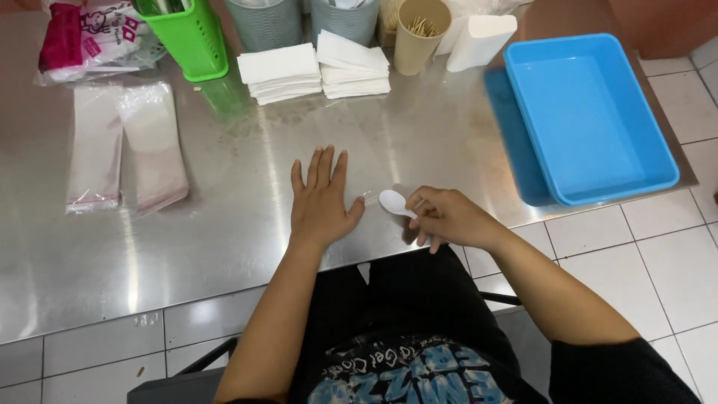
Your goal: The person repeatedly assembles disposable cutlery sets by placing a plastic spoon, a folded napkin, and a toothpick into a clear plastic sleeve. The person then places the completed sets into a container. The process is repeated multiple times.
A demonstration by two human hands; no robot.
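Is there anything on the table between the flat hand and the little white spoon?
Nothing visible. The left hand lies flat on the metal table, and the white spoon held by the right hand sits just beside its thumb, only bare tabletop between.

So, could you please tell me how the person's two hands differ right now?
The left hand lies flat, palm down, fingers spread on the steel table, holding nothing; the right hand is curled, pinching a white plastic spoon by its handle. The left reaches further onto the table; the right sits at its edge. Both are bare.
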